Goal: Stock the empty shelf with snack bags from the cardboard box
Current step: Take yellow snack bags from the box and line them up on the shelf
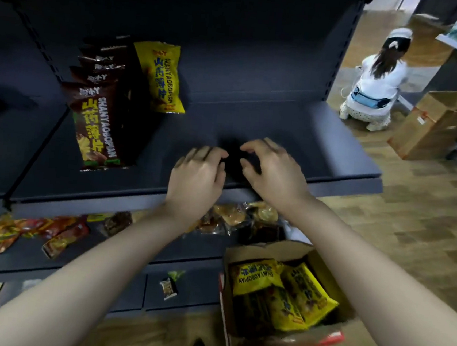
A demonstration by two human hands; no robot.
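A dark grey shelf [294,140] holds a row of several brown snack bags [98,121] at its left and one yellow snack bag [162,77] standing behind them to the right. Both of my hands hover over the shelf's bare middle near its front edge. My left hand [197,178] and my right hand [271,168] have curled, spread fingers and hold nothing. On the floor at the lower right, the open cardboard box [258,252] contains several yellow snack bags [288,293].
A lower shelf [120,243] carries red snack packets [6,232] on the left and clear-wrapped snacks [234,215] on the right. One small packet [169,287] lies below. A person [375,83] crouches at the back right beside another cardboard box [436,123] on the wood floor.
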